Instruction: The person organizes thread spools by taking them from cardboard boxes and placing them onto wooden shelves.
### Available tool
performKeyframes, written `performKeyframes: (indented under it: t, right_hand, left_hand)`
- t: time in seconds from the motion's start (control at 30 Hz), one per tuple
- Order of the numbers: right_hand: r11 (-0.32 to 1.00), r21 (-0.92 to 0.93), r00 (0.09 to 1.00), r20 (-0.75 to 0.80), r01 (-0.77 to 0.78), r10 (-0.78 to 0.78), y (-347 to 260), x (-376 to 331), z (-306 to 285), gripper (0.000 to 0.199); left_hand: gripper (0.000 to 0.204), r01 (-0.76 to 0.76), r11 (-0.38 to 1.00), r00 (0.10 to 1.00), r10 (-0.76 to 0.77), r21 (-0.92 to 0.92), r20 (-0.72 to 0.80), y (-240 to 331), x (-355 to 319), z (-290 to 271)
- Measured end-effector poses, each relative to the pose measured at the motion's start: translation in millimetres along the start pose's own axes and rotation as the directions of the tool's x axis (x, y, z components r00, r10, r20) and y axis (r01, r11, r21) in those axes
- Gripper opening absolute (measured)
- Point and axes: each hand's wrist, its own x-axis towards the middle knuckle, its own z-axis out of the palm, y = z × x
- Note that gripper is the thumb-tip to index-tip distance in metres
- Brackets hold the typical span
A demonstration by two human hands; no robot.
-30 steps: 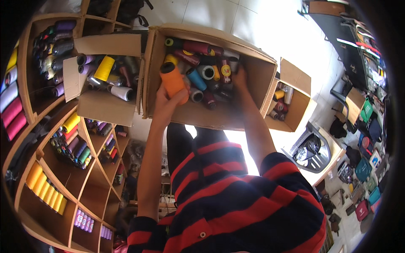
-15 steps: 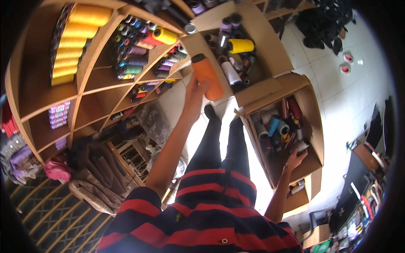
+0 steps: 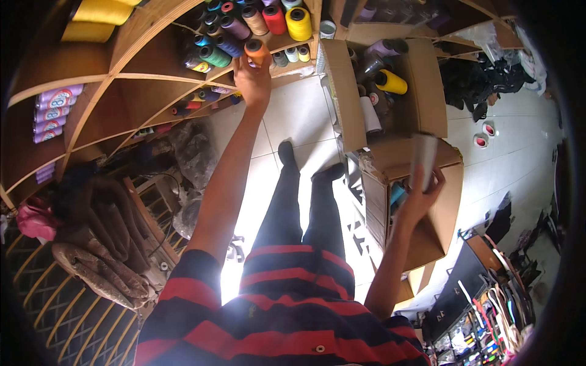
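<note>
My left hand [image 3: 253, 83] is closed round an orange thread cone [image 3: 257, 53], held at the shelf compartment. Rows of thread cones in green, blue, purple, tan, red and yellow [image 3: 298, 24] stand just beside it. Over the lower cardboard box [image 3: 448, 201], my right hand [image 3: 421, 192] grips a whitish thread cone [image 3: 423, 160], raised upright and smeared by motion. A blue cone [image 3: 397, 192] shows inside that box, partly behind the hand. The upper cardboard box [image 3: 427, 79] holds a yellow cone [image 3: 390, 82], a white cone [image 3: 370, 114] and others.
Wooden shelving [image 3: 116, 79] curves along the left, with purple packs [image 3: 55, 113] in one compartment. Brown folded cloth [image 3: 101, 244] lies at lower left. Black bags [image 3: 488, 79] and small red-and-white items [image 3: 481, 141] are on the tiled floor. A rack of colourful items [image 3: 488, 329] stands lower right.
My left hand has carried the orange cone up and left to the shelf. My right hand has lifted a whitish cone out of the lower box. The view has shifted toward the shelves.
</note>
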Motion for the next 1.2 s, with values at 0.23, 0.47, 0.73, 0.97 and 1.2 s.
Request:
performKeyframes:
  t: [0.23,0.47,0.73,0.97,1.2]
  right_hand:
    - [0.997,0.031,0.960,0.269,0.078,-0.083,-46.6,-26.5,130.4,0.044]
    - [0.975,0.146,0.906,0.368,0.168,-0.211,-29.3,-20.9,241.0,0.047]
    - [0.894,0.113,0.811,0.382,0.434,-0.443,-19.7,-4.6,321.5,0.047]
    - [0.766,0.046,0.678,0.434,0.641,-0.593,-25.2,12.8,348.8,0.045]
    - [0.825,0.058,0.733,0.429,0.561,-0.529,-15.7,7.4,368.1,0.041]
  left_hand:
    - [0.048,0.074,0.997,0.996,-0.074,-0.005,-0.055,-15.7,32.8,28.0]
    - [0.055,0.093,0.978,0.982,-0.121,-0.185,-0.148,-7.7,29.4,33.7]
    - [0.071,0.131,0.946,0.991,-0.135,-0.296,0.006,-8.1,14.1,29.8]
    - [0.067,-0.005,0.955,0.991,0.045,-0.297,0.128,-33.2,1.6,30.0]
    - [0.068,-0.050,0.952,0.974,0.113,-0.301,0.197,-43.5,-7.0,33.5]
